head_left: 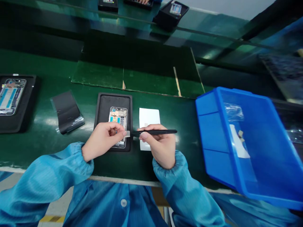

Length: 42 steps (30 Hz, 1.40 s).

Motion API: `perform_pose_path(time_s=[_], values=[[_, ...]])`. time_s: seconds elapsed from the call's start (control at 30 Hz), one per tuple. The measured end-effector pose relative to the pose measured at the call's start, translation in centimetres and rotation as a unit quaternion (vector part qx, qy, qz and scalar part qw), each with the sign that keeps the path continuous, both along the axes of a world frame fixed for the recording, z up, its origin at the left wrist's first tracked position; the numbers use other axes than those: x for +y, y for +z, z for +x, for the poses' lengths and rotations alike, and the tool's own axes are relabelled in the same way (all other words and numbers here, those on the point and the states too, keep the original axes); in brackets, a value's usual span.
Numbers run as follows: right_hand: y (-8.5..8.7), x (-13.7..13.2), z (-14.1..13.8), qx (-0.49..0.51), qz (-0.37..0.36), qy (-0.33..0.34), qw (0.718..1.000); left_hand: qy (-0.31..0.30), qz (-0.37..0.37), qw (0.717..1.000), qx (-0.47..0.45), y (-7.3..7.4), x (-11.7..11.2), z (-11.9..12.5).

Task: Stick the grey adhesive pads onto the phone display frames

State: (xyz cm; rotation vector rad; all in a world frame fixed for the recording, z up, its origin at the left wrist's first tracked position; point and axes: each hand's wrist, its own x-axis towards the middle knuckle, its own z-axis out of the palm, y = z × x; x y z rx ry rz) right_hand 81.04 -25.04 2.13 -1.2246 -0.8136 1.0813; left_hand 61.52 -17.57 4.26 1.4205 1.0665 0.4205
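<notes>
My left hand [106, 137] is closed in a pinch on a small pale grey piece of tape [127, 134]. Beneath it lies an opened phone [119, 112] with bare inner parts, set in a black foam tray [101, 105]; the hand hides part of the phone. My right hand [161, 142] grips slim black tweezers [163, 131], held nearly level, with their tip pointing left close to the tape. Whether tip and tape touch, I cannot tell. Partly under my right hand is a white sheet [149, 115] with a small greyish patch.
A crumpled dark film [67, 108] lies left of the tray. Farther left sits another opened phone [11, 96] in a black tray [26, 104]. The blue bin [213, 132] at right holds plastic scraps. Green boards [146, 75] and a co-worker's hand [143, 1] are beyond.
</notes>
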Motion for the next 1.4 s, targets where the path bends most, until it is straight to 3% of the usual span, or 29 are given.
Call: perform_pose_path(time_s=[0.27, 0.33, 0.4, 0.47, 0.6, 0.7, 0.87, 1.03, 1.17, 1.4], values=[[-0.4, 0.3, -1.3, -0.016, -0.022, -0.013, 1.000, -0.016, 0.005, 1.000, -0.007, -0.1, 0.2, -0.5], [-0.7, 0.3, -1.3, -0.025, -0.024, -0.028, 0.999, -0.005, 0.043, 0.999, 0.018, -0.1, 0.6, -1.3], [-1.0, 0.6, -1.2, -0.033, -0.027, -0.038, 0.998, 0.021, 0.136, 0.986, 0.092, -0.4, 1.0, -2.3], [-1.1, 1.1, -1.2, -0.051, -0.042, -0.042, 0.997, 0.017, 0.258, 0.942, 0.214, -0.9, 1.3, -3.1], [-1.2, 2.7, -1.8, -0.105, -0.064, -0.044, 0.991, -0.081, 0.417, 0.819, 0.386, -2.3, 1.3, -3.6], [-1.3, 3.8, -2.4, -0.133, -0.063, -0.048, 0.988, -0.111, 0.457, 0.783, 0.407, -3.0, 0.9, -2.9], [-1.7, 5.0, -3.2, -0.174, -0.073, -0.039, 0.981, -0.104, 0.483, 0.779, 0.387, -2.8, 0.3, -2.1], [-1.6, 5.4, -3.7, -0.198, -0.086, -0.030, 0.976, -0.103, 0.489, 0.796, 0.341, -2.9, -0.2, -2.1], [-1.6, 5.3, -3.8, -0.220, -0.094, -0.029, 0.971, -0.110, 0.492, 0.810, 0.302, -3.1, -0.3, -2.4], [-1.7, 4.8, -3.9, -0.251, -0.093, -0.039, 0.963, -0.134, 0.522, 0.808, 0.239, -3.8, 0.5, -3.3]])
